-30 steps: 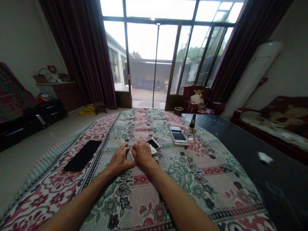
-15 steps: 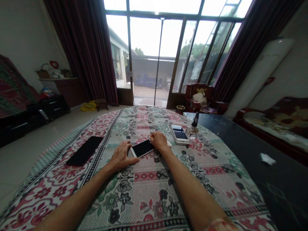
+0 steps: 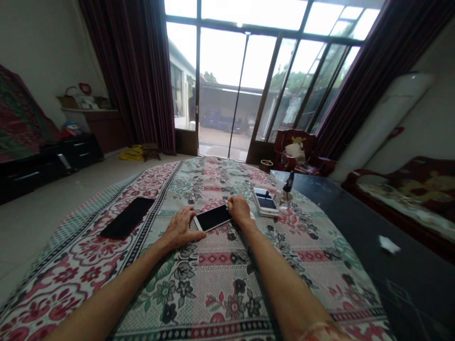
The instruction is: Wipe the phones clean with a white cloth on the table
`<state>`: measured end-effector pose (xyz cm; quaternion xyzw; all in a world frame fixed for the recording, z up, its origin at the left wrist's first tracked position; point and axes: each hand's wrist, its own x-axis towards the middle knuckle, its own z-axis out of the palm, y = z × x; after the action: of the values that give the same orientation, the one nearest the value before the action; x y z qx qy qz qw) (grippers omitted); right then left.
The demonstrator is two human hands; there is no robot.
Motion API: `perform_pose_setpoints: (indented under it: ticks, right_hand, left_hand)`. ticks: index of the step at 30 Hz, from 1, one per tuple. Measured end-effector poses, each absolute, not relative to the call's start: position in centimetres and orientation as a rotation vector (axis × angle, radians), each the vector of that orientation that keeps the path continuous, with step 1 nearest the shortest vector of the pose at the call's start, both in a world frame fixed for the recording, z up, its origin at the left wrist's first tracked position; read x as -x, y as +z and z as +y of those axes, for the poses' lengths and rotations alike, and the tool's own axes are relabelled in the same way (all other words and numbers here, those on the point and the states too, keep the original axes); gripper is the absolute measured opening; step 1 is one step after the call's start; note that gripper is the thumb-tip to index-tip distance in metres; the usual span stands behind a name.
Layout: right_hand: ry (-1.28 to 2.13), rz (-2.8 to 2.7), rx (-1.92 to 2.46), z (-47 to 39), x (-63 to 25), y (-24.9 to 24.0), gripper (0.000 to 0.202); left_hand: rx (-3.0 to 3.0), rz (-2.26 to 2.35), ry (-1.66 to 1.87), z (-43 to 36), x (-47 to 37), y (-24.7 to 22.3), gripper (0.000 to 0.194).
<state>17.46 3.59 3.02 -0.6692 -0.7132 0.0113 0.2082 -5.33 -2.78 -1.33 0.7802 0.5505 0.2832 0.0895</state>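
Observation:
A white-framed phone (image 3: 213, 218) with a dark screen lies tilted on the patterned tablecloth (image 3: 220, 279). My left hand (image 3: 181, 226) has its fingers and thumb spread around the phone's left end, touching it. At the phone's right end my right hand (image 3: 239, 209) is closed, its fingers pressed together at the corner; what they pinch is too small to make out. Something white shows partly behind my right wrist.
Left on the cloth lies a large black phone or tablet (image 3: 128, 218). A white phone on a white box (image 3: 265, 202) sits right of my hands, beside a glass holder with a dark object (image 3: 288, 182). A dark table (image 3: 355, 218) adjoins at the right, bearing crumpled white paper (image 3: 389, 245).
The view has tilted slightly. My right hand has shifted a little to the right along the phone's end; my left hand stays at the other end.

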Motion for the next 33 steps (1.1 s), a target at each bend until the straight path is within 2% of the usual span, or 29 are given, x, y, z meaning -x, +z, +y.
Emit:
perform_pose_setpoints:
  ticks: [8,33]
  right_hand:
    - [0.019,-1.89,1.773,3.3,-17.8,1.5,0.023]
    - [0.048,-1.898,1.739,4.3,-18.5,1.3,0.022]
  left_hand:
    - [-2.339,1.657,0.824,-2.8,5.3,-1.6,0.059]
    - [-2.305,1.687,0.798,-2.4,5.1,-1.3,0.064]
